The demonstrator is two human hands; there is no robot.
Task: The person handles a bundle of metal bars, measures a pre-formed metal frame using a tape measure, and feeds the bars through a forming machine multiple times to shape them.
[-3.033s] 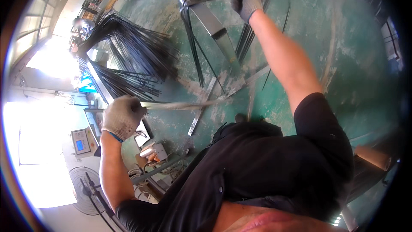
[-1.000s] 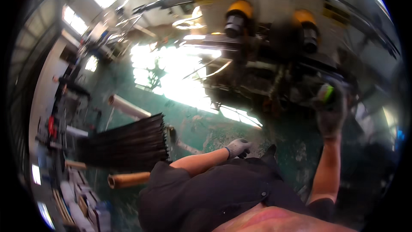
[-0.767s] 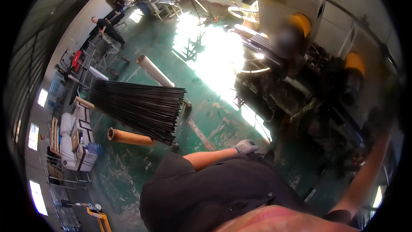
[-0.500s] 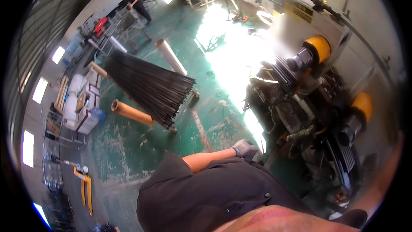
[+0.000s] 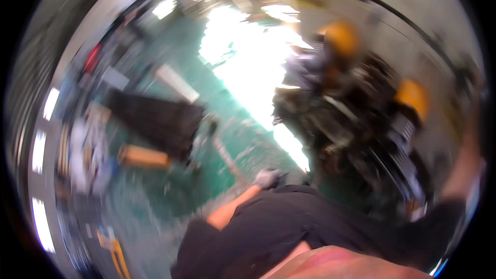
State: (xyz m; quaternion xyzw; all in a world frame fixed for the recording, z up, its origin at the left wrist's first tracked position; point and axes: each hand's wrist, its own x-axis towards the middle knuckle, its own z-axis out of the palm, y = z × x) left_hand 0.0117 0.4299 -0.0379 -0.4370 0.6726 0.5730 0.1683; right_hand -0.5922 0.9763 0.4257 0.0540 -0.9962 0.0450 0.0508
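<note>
My left hand (image 5: 268, 177), in a pale grey work glove, is held low in front of my dark shirt. Its fingers are smeared by motion, so I cannot tell whether it grips anything. On the far right my bare right forearm (image 5: 465, 163) reaches upward along the picture's rim. The hand at its end is too blurred to make out. Between the arms stands a dark, greasy machine (image 5: 330, 116) with a yellow cylindrical part (image 5: 342, 39) at its top and another yellow part (image 5: 412, 98) nearer my right arm.
Left of the machine, a bundle of long dark bars (image 5: 155, 124) rests on a stand. Beside it are an orange-brown roller (image 5: 144, 156) and a pale roller (image 5: 177, 83). A yellow pallet jack (image 5: 116, 253) is at lower left. Glaring sunlight (image 5: 248, 67) covers part of the green floor (image 5: 206, 186).
The view has swung and blurred, so the bars and machine sit further left. More of my right arm shows, raised at the rim. My left hand stays low at my front.
</note>
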